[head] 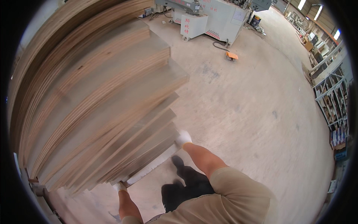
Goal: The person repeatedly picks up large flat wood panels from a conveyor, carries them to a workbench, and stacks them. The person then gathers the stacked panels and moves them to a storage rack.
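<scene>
Several large plywood sheets (117, 92) with grey faces and layered edges stand in a leaning, fanned stack that fills the left half of the view. My left hand (119, 186), in a white glove, is at the lower near corner of the closest sheet. At that sheet's other end, my right hand (184, 137), also in a white glove, touches the corner beside the stack's right side. The fingers of both hands are blurred or partly hidden by the sheet, so their grip does not show clearly. Along the sheet's near side runs a pale strip (153, 161).
Beyond the stack stands a light grey machine (221, 19) with red writing. An orange foot pedal (232, 55) lies on the concrete floor (251, 112), joined to a black cable. A metal rack (332, 98) holding many pieces lines the right side.
</scene>
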`<act>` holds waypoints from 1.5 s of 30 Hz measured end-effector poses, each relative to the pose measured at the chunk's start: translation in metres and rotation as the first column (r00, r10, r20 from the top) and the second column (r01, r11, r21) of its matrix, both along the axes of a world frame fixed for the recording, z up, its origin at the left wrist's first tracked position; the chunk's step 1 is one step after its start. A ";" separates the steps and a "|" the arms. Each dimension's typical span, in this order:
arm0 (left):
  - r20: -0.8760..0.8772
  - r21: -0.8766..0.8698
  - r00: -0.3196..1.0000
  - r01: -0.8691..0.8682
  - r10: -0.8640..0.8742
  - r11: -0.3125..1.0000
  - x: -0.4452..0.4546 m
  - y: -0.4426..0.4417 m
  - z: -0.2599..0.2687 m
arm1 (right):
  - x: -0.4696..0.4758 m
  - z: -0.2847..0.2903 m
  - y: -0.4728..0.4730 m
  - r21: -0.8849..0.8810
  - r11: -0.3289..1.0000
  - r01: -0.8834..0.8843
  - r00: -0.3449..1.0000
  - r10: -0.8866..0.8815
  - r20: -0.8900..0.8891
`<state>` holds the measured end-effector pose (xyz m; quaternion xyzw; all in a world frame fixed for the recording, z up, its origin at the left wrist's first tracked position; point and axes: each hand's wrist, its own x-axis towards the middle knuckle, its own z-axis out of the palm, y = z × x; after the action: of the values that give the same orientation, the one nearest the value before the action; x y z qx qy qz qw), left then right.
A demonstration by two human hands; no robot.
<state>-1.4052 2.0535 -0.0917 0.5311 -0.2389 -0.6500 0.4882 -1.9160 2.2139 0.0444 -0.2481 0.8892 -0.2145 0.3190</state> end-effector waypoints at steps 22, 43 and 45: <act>0.190 0.056 0.982 -0.031 0.020 0.998 -0.146 0.037 0.253 | -0.120 0.135 0.058 0.136 0.966 -0.221 0.970 0.232 -0.070; 0.867 0.242 0.435 0.059 -0.243 0.968 -0.730 -0.025 0.573 | -0.699 0.327 -0.083 -0.204 0.927 0.314 0.706 -0.085 0.703; 0.850 0.254 0.470 0.031 -0.238 0.967 -0.800 -0.010 0.604 | -0.802 0.331 -0.071 -0.271 0.957 0.103 0.826 0.070 0.559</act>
<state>-2.2051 2.0433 0.5123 0.8136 -0.4274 -0.3459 0.1887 -2.7181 2.1432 0.3753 -0.2100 0.7165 -0.4086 0.5249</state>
